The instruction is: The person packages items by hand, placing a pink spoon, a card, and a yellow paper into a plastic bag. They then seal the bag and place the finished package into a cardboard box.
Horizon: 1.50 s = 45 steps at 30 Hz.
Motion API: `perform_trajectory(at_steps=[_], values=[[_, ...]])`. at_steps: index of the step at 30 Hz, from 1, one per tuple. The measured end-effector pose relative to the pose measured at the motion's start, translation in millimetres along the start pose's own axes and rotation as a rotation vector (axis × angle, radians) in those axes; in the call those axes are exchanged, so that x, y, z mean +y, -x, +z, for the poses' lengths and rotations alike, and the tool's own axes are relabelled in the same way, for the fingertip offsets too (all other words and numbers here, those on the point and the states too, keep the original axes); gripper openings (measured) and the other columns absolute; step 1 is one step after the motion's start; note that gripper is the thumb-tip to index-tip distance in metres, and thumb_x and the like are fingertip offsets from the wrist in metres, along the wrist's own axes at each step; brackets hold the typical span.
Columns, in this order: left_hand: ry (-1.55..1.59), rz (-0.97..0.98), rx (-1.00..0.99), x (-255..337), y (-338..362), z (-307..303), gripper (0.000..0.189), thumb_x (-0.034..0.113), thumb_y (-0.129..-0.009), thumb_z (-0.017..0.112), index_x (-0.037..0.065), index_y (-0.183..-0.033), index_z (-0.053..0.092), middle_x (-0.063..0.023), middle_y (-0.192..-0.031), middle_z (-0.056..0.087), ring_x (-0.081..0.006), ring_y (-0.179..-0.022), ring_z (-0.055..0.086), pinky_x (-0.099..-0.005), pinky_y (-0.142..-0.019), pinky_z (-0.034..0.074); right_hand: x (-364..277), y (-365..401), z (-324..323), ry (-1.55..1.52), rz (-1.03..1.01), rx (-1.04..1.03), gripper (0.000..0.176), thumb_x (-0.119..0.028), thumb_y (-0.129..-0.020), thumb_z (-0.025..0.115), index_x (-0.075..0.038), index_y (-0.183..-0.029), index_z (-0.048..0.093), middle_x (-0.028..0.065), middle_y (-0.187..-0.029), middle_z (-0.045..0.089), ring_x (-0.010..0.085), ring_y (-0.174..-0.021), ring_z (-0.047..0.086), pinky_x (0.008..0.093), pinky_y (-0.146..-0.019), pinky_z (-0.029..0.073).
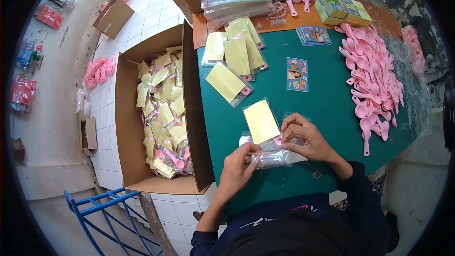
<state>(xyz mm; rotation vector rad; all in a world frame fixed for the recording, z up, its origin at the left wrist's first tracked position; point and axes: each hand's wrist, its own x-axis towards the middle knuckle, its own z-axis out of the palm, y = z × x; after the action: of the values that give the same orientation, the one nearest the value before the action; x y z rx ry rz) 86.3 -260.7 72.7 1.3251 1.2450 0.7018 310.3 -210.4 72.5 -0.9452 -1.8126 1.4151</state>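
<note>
In front of me lies a clear plastic packet with a pale yellow card [262, 122] inside and a pink spoon handle [277, 140] showing at its lower corner. My right hand [305, 138] is closed, its fingertips pinching the packet's lower end by that handle. My left hand [238, 165] is closed with thumb and fingers on the left end of some shiny clear plastic bags [272, 158], just below the packet. The spoon's bowl is hidden behind the card. Further up the green table, a blue picture card [297, 74] lies alone.
Filled packets [225, 83] lie at the table's upper left. Pink spoons [372, 76] are heaped on the right. Card stacks [313, 35] and clear bags [237, 1] sit at the back. A cardboard box [129, 170] of packets stands left, near a blue metal frame [104, 204].
</note>
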Motion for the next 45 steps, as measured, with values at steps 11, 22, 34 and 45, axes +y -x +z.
perform_trajectory(at_steps=[11, 22, 34, 45], values=[[0.184, -0.087, 0.219, -10, -10, 12, 0.012, 0.003, -0.083, 0.064, -0.003, -0.089, 0.055, -0.006, -0.085, 0.057, -0.0101, -0.079, 0.059, -0.023, -0.064, 0.051, 6, -2, 24, -0.397, 0.347, 0.306, 0.01, -0.003, -0.087, 0.058, 0.002, -0.089, 0.049, 0.0072, -0.077, 0.059, 0.0121, -0.068, 0.062, 0.0239, -0.061, 0.052], [0.179, 0.023, 0.296, -10, -11, 18, 0.024, 0.004, -0.085, 0.06, 0.001, -0.108, 0.054, -0.0071, -0.095, 0.058, -0.0097, -0.079, 0.056, -0.021, -0.059, 0.046, 7, -1, 30, -0.242, 0.303, 0.269, 0.026, -0.001, -0.088, 0.052, 0.002, -0.114, 0.051, 0.0079, -0.083, 0.057, 0.0127, -0.069, 0.063, 0.0234, -0.059, 0.052], [-0.723, 0.429, 0.378, 30, -73, -7, 0.05, 0.009, -0.078, 0.066, 0.002, -0.123, 0.047, -0.017, -0.105, 0.051, -0.0304, -0.089, 0.055, -0.0341, -0.079, 0.047, 48, -75, -69, 0.989, 0.039, 0.559, 0.053, -0.024, -0.081, 0.063, -0.003, -0.126, 0.046, 0.0183, -0.114, 0.047, 0.0351, -0.098, 0.048, 0.0384, -0.087, 0.042], [-0.258, 0.411, 0.085, 8, -70, 41, 0.05, -0.003, -0.073, 0.064, 0.003, -0.12, 0.05, -0.0115, -0.093, 0.053, -0.0207, -0.079, 0.057, -0.0303, -0.071, 0.049, 23, -54, -154, 0.477, 0.197, 0.077, 0.046, -0.005, -0.072, 0.064, -0.005, -0.117, 0.054, 0.014, -0.109, 0.058, 0.03, -0.095, 0.057, 0.0368, -0.085, 0.045]])
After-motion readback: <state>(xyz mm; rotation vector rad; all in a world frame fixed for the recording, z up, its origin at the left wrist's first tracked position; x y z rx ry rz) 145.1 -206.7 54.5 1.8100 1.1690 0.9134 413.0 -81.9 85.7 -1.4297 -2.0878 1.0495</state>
